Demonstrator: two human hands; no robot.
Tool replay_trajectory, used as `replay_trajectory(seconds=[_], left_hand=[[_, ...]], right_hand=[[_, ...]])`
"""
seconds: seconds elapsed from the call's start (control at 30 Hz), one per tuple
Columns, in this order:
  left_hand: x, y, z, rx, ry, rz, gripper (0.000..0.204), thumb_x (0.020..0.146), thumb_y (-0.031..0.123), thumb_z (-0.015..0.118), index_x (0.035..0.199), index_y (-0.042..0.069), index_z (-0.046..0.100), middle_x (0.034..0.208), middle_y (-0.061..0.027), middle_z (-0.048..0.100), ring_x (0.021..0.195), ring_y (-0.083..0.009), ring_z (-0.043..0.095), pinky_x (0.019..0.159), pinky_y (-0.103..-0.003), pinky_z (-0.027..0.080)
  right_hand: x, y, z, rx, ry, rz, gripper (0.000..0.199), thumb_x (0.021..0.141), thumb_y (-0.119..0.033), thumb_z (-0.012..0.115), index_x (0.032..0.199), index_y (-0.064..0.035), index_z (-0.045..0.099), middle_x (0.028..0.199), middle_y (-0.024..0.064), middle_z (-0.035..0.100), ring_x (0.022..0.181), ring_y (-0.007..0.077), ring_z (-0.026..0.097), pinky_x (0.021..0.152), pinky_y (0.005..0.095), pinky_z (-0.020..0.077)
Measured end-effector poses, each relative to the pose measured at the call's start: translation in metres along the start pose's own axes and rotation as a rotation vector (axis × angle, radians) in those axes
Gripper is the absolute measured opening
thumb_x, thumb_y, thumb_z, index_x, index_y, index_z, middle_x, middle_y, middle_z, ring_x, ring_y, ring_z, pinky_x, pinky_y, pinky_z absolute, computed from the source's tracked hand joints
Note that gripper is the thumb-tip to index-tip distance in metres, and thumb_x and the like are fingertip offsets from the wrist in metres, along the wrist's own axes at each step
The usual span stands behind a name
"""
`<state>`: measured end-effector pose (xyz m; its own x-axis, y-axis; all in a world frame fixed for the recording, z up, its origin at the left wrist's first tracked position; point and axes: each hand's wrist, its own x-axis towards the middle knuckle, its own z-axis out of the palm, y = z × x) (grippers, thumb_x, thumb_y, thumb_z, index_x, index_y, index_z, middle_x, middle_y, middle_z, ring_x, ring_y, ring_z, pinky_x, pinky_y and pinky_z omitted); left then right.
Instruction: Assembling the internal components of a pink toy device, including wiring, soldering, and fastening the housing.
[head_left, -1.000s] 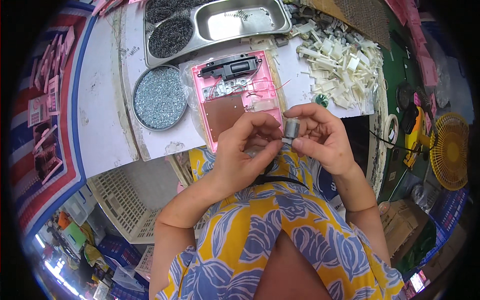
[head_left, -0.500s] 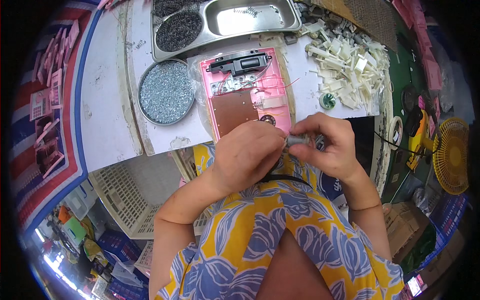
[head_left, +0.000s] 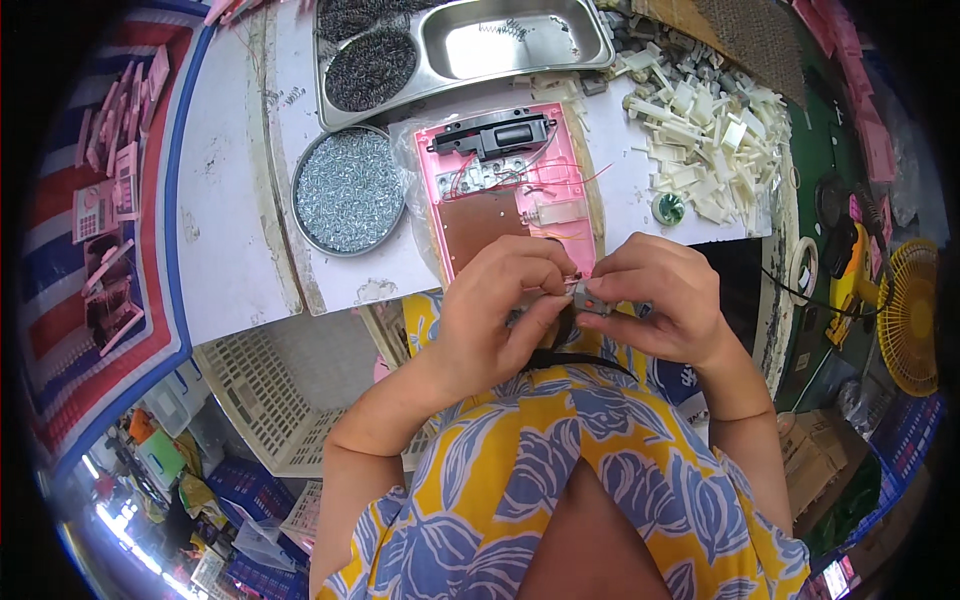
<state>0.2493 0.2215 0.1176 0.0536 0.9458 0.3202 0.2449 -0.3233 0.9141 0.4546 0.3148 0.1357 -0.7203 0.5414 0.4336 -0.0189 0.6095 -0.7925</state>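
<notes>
In front of my chest, my right hand (head_left: 665, 300) pinches a small grey part (head_left: 592, 300) between thumb and fingers. The fingertips of my left hand (head_left: 500, 305) close in a pinch at the part's left end, where a bit of reddish metal shows. Its exact kind is too small to tell. Just beyond my hands lies an open pink plastic casing (head_left: 578, 150) on the table. Inside it are a long black piece (head_left: 505, 138), a brown board (head_left: 482, 225), a clear-white block (head_left: 557, 211) and thin red wires. My left hand hides the casing's near end.
Left of the casing stands a round dish (head_left: 297, 200) of small screws. Behind is a metal tray (head_left: 455, 85) holding dark springs. White plastic pieces (head_left: 715, 150) are heaped at the right, near a small green-and-white round item (head_left: 668, 208). Below the table edge sits a cream basket (head_left: 270, 400).
My left hand has turned so its thumb and fingers show at the grey part's end. The grey part has been turned in my right fingers. The whole view has shifted slightly.
</notes>
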Motion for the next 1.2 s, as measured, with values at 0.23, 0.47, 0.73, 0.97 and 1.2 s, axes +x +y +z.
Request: replay_trajectory(seconds=[0.23,0.47,0.73,0.97,1.2], left_hand=[[0.034,-0.008,-0.012,0.192,0.15,-0.164,0.03,0.076,0.005,0.08,0.102,0.006,0.066,0.103,-0.0093,0.06,0.092,-0.0276,0.059,0.082,-0.039,0.047],[0.066,-0.034,-0.007,0.965,-0.009,0.138,0.016,0.073,0.022,0.082,0.087,0.016,0.076,0.09,-0.0005,0.053,0.091,-0.0235,0.052,0.083,-0.042,0.033],[0.082,-0.034,-0.001,0.94,-0.158,0.205,0.013,0.071,0.02,0.08,0.077,0.012,0.071,0.09,-0.003,0.057,0.093,-0.0247,0.054,0.085,-0.044,0.036],[0.086,-0.025,-0.001,1.115,-0.282,0.187,0.013,0.068,0.019,0.077,0.077,0.011,0.072,0.09,-0.0048,0.059,0.094,-0.0244,0.056,0.085,-0.044,0.037],[0.069,-0.037,-0.028,0.702,0.044,0.092,0.012,0.079,0.008,0.076,0.087,0.006,0.067,0.092,-0.0082,0.064,0.086,-0.0291,0.062,0.075,-0.042,0.045]], right_hand=[[-0.018,0.008,-0.021,-0.073,0.068,0.073,0.034,0.071,-0.001,0.087,0.1,-0.0013,0.069,0.093,0.0134,0.073,0.076,0.0271,0.069,0.067,0.0339,0.0554],[-0.029,0.015,-0.026,-0.075,0.206,0.127,0.032,0.073,0.003,0.085,0.102,-0.0006,0.07,0.095,0.0135,0.073,0.078,0.0222,0.07,0.069,0.0309,0.0549],[-0.03,0.017,-0.028,-0.074,0.239,0.173,0.031,0.073,0.003,0.085,0.101,-0.0006,0.07,0.095,0.0127,0.073,0.082,0.021,0.071,0.072,0.0297,0.0556],[-0.031,0.02,-0.03,-0.083,0.283,0.2,0.032,0.075,0.002,0.085,0.103,0.0004,0.071,0.098,0.0122,0.074,0.085,0.0185,0.071,0.072,0.0279,0.0558],[-0.042,0.025,-0.03,-0.01,0.453,0.363,0.032,0.081,0.004,0.081,0.112,0.0024,0.07,0.106,0.0097,0.073,0.091,0.0125,0.068,0.076,0.0254,0.0554]])
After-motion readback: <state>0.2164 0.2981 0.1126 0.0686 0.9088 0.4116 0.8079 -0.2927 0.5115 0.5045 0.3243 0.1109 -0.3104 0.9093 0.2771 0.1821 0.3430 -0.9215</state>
